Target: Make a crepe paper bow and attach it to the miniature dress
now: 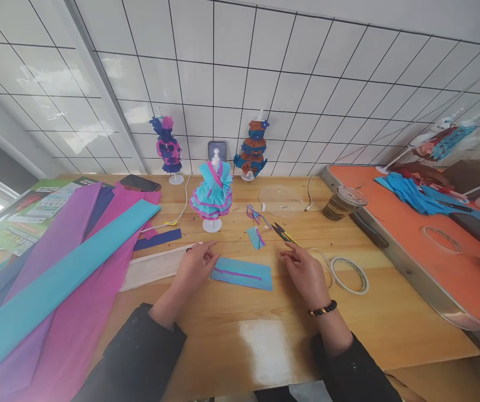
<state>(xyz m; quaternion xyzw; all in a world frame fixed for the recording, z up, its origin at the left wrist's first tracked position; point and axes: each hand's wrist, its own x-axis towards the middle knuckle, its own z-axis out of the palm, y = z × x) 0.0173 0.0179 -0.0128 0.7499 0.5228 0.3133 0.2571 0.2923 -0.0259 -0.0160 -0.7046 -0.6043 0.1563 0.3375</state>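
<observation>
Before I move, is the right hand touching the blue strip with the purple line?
No, bare wooden tabletop shows between the right hand and the near end of the blue strip.

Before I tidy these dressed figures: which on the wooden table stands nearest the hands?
The turquoise figure with pink trim; the navy one and brown one stand farther back.

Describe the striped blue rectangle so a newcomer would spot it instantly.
On the wooden table, look between the left hand and right hand. There lies a flat blue rectangle, wider than deep. Unlike the smaller blue scrap beyond it, its purple strip runs lengthwise along the middle.
</observation>
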